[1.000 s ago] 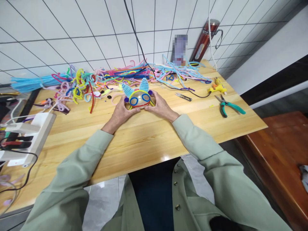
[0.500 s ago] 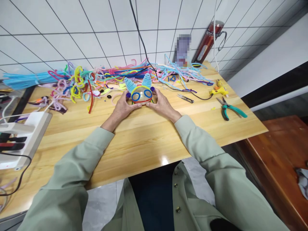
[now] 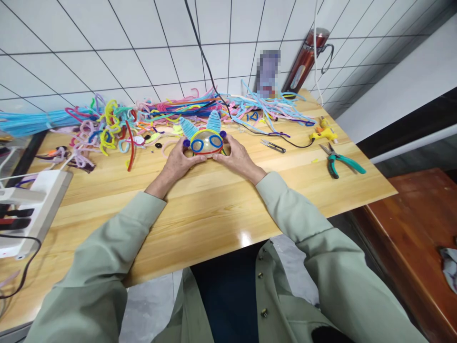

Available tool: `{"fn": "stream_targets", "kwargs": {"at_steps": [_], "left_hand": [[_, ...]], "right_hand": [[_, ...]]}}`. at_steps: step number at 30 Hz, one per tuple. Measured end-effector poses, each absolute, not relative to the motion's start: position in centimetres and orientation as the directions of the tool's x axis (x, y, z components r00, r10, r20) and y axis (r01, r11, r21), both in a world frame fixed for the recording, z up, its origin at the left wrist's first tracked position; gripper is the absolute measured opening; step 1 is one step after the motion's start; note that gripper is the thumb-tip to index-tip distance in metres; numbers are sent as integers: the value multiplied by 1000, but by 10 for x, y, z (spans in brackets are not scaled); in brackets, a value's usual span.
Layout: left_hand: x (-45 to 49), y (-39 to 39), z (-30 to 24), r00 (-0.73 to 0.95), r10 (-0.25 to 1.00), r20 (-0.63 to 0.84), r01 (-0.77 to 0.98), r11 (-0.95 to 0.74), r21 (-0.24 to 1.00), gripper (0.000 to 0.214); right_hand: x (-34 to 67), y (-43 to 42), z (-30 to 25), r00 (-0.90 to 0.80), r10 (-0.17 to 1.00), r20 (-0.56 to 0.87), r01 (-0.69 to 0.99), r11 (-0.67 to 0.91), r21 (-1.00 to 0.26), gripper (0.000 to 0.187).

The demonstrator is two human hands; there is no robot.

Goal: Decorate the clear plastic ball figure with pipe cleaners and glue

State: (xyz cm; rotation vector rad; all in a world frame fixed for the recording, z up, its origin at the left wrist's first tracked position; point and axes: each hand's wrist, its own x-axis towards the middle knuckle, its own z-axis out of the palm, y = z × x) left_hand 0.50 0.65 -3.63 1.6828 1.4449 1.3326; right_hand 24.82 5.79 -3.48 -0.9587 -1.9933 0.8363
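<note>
Between my hands is a pipe-cleaner mask (image 3: 207,141) with two blue ears, a yellow upper rim, blue rings like eyes and a red lower edge. Dark blue balls sit at its sides. My left hand (image 3: 180,158) grips its left side, thumb along the bottom edge. On the opposite side my right hand (image 3: 236,156) holds it the same way, the thumb under the red edge. Fingertips of both hands are partly hidden behind the mask. Its middle looks see-through or shiny; I cannot tell which. It is held low over the wooden table (image 3: 214,209).
Heaped pipe cleaners (image 3: 117,124) line the wall. Right of the hands lie thread snips (image 3: 273,146), a yellow glue gun (image 3: 323,135) with a black cord, and green-handled pliers (image 3: 341,162). A red flask (image 3: 305,62) leans back right; a white power strip (image 3: 53,195) sits left.
The view has shifted slightly, so the mask and hands appear a little further left. The hold of both hands on the mask looks the same.
</note>
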Motion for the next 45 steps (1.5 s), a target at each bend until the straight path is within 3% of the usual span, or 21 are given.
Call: {"fn": "stream_targets", "kwargs": {"at_steps": [18,24,45], "left_hand": [[4,7,-41,-60,941,332,393,-283,875,92],[6,6,-38,-58,945,322,408,-271,872,92],[2,1,-34,-33,955,293,397,-257,881,96]], "right_hand": [[250,60,-42,-439,828,349,317,506,-802,78],[251,56,-38,-431,835,343,305,492,-815,85],[252,54,-39,-418,846,331,409,500,-763,90]]}}
